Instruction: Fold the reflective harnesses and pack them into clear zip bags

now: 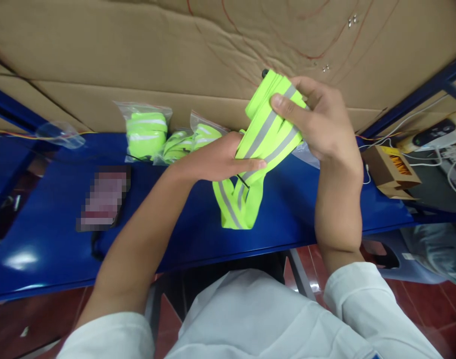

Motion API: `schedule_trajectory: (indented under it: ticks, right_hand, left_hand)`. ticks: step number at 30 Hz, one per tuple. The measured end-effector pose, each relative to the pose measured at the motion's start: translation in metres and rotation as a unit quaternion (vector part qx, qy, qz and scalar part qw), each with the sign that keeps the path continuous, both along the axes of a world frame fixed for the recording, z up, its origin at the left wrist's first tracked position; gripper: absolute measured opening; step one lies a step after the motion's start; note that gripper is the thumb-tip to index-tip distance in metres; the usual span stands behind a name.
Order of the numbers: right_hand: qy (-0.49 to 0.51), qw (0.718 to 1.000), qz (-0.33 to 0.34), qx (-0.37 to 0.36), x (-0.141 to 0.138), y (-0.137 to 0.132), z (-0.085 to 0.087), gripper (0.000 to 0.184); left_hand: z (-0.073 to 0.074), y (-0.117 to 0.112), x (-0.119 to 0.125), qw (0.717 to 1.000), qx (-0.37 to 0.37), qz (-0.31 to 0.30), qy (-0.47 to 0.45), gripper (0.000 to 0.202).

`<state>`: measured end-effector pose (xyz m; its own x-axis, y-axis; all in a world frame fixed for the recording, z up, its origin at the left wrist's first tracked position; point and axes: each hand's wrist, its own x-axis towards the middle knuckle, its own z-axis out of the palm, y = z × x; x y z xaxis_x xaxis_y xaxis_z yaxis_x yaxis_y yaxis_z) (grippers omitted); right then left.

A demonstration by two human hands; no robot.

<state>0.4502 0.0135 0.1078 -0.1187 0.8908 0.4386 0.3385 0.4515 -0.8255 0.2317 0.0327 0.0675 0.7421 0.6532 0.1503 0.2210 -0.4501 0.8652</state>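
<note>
Both hands hold one neon yellow reflective strap [263, 133] with grey stripes, raised above the blue table. My right hand [321, 117] pinches its folded upper layers, thumb on the front face. Lower down, my left hand [222, 158] grips the strap with the thumb across it; its other fingers are hidden behind. A loose loop of the strap hangs below my left hand. Black pieces show at the strap's top end and near the left thumb. Behind my left hand are clear plastic bags with similar neon bands, one bag [146, 132] standing apart at the left.
A blue metal table [288, 209] runs across, backed by a cardboard panel [101, 55]. On the left lies a blurred-out phone-like object [104, 197]. An open cardboard box [392, 169], white cables and a yellow-and-black device [433, 130] are at the right.
</note>
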Motion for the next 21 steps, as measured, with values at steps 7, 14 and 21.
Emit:
schedule_trajectory:
  ticks: [7,14,21]
  right_hand:
    - [-0.116,0.992,-0.034,0.031,-0.007,-0.009,0.005,0.028]
    - [0.119,0.956,0.13,-0.234,-0.026,0.006,-0.015,0.041]
    - [0.008,0.998,0.049,-0.032,-0.023,0.008,-0.016,0.038]
  left_hand:
    - [-0.003,0.018,-0.016,0.997,-0.043,-0.015,0.063,0.044]
    - [0.005,0.006,-0.02,0.997,-0.071,-0.015,-0.023,0.047]
    - [0.006,0.006,-0.018,0.998,-0.052,0.023,-0.031,0.039]
